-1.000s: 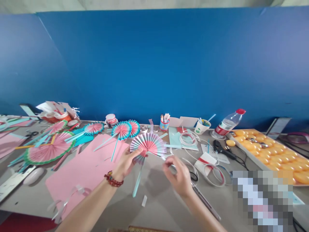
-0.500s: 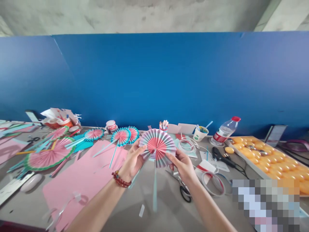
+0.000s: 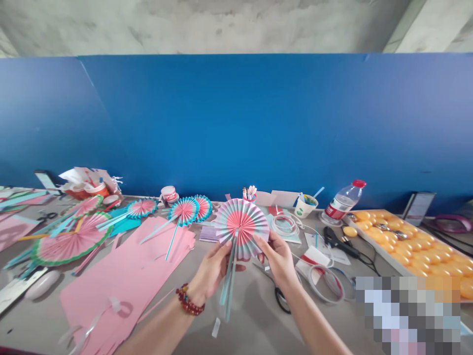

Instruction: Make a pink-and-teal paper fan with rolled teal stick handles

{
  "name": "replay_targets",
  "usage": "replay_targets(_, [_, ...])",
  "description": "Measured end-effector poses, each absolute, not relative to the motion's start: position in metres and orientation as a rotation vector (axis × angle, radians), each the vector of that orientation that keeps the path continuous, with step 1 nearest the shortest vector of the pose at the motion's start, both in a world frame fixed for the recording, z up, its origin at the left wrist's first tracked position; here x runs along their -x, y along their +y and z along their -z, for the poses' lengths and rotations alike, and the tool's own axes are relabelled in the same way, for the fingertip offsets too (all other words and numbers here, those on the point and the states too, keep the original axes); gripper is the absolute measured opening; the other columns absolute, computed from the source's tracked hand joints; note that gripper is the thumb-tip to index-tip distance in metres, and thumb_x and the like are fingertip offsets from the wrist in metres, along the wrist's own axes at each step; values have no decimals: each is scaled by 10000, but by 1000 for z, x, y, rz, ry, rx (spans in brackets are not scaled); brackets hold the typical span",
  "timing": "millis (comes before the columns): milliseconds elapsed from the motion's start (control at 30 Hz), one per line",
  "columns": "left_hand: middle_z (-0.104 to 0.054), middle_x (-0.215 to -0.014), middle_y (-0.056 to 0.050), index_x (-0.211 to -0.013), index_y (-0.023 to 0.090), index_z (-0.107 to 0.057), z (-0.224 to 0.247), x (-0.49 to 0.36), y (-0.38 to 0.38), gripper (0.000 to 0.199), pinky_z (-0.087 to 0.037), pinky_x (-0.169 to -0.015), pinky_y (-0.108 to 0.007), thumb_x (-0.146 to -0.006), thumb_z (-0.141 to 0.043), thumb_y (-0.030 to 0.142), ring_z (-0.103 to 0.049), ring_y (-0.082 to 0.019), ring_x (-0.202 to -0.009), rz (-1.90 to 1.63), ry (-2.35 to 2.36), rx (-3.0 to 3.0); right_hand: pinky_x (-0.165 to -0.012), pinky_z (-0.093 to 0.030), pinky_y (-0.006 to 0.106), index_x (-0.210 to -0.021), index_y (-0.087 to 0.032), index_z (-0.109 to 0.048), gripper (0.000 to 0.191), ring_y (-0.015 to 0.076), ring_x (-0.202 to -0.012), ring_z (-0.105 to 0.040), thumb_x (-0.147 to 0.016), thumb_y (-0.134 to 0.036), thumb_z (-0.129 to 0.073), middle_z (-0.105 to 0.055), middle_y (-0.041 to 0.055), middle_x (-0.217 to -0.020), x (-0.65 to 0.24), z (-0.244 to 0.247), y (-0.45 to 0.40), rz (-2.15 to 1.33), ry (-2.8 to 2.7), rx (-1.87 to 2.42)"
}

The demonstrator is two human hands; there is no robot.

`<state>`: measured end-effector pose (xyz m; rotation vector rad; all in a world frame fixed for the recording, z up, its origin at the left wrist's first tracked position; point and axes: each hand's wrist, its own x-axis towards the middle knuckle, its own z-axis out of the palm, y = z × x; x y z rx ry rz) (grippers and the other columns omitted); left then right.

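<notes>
A round pleated paper fan [image 3: 242, 222], red-pink at its centre and pale lilac at its rim, is held upright in front of me. My left hand [image 3: 216, 268], with a red bead bracelet on its wrist, pinches the fan's lower left near the top of the pale blue sticks [image 3: 229, 288]. The sticks hang down below the disc. My right hand [image 3: 277, 254] grips the lower right edge, thumb on the front. Black-handled scissors [image 3: 281, 298] lie under my right hand, partly hidden by it.
Pink paper sheets [image 3: 121, 276] and finished fans [image 3: 184, 211] lie to the left. At the right are a water bottle [image 3: 342, 204], a paper cup [image 3: 306, 206], a black glue gun [image 3: 342, 242], coiled tubing [image 3: 325, 283] and a tray of yellow balls [image 3: 410, 246]. A blue partition [image 3: 236, 123] stands behind.
My left hand has moved from the fan's left edge down to the top of the sticks. The sticks now show as separate strips, swung slightly left. My right hand still holds the edge.
</notes>
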<state>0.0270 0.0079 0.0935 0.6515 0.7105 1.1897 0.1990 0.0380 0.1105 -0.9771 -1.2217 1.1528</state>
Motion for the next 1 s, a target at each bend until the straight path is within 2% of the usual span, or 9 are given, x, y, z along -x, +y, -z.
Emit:
replay_targets(167, [-738,-1000,-144,-1090,133,-690,-97,-25,2,435,-598,-767,-407,-804,-751,455,-716,-290,-928,-1183,739,-692,-418,-387,199,-809,-186,-632,346,73,-462,-429,-764,-510,-745,-523,-35,-637,-199,-109,38,-1173,-1201,986])
replay_targets(367, [-726,-1094,-122,-1095,165,-689,-100,-26,-1,375,-574,-865,-430,-816,-753,408,-703,-274,-985,-1221,714,-648,-460,-415,205,-906,-200,-608,349,84,-492,-447,-828,-535,-672,-505,-43,-662,-200,-111,37,-1158,-1214,992])
replay_targets(467, [-715,-1145,-109,-1082,188,-692,-104,-28,-2,346,-554,-906,-420,-813,-756,396,-683,-270,-1047,-1260,701,-603,-575,-494,235,-1053,-207,-588,396,126,-631,-555,-858,-550,-625,-595,3,-799,-199,-105,33,-1142,-1321,989])
replay_targets(600, [-716,-1147,-111,-1088,194,-696,-105,-29,-4,342,-537,-914,-398,-819,-743,399,-672,-277,-1080,-1309,698,-625,-683,-527,278,-1143,-216,-549,486,181,-800,-634,-794,-516,-709,-659,54,-982,-195,-92,23,-1176,-1540,989])
replay_targets(667, [-718,-1137,-116,-1061,183,-708,-102,-26,-6,335,-534,-897,-380,-813,-747,404,-674,-279,-1072,-1314,740,-628,-709,-517,287,-1056,-210,-586,398,197,-814,-653,-800,-487,-711,-687,52,-948,-193,-87,19,-1183,-1640,1022])
replay_targets(733, [-714,-1141,-128,-1032,169,-722,-96,-21,-10,339,-536,-865,-363,-800,-757,414,-667,-283,-1077,-1293,815,-625,-701,-499,285,-911,-205,-610,292,199,-767,-665,-847,-487,-655,-701,33,-830,-195,-86,17,-1160,-1713,1092])
replay_targets(833, [-691,-1187,-145,-1029,156,-735,-88,-8,-18,356,-531,-832,-344,-795,-758,424,-646,-286,-1098,-1241,920,-659,-646,-458,261,-753,-216,-584,320,182,-670,-652,-911,-493,-556,-681,3,-706,-201,-90,16,-1030,-1849,1233])
replay_targets(1000, [-703,-1160,-143,-1015,155,-750,-78,10,-31,344,-518,-841,-337,-797,-755,421,-663,-264,-1027,-1174,969,-682,-586,-377,240,-703,-229,-570,353,158,-606,-592,-961,-444,-461,-628,-19,-646,-208,-97,15,-820,-2166,1269])
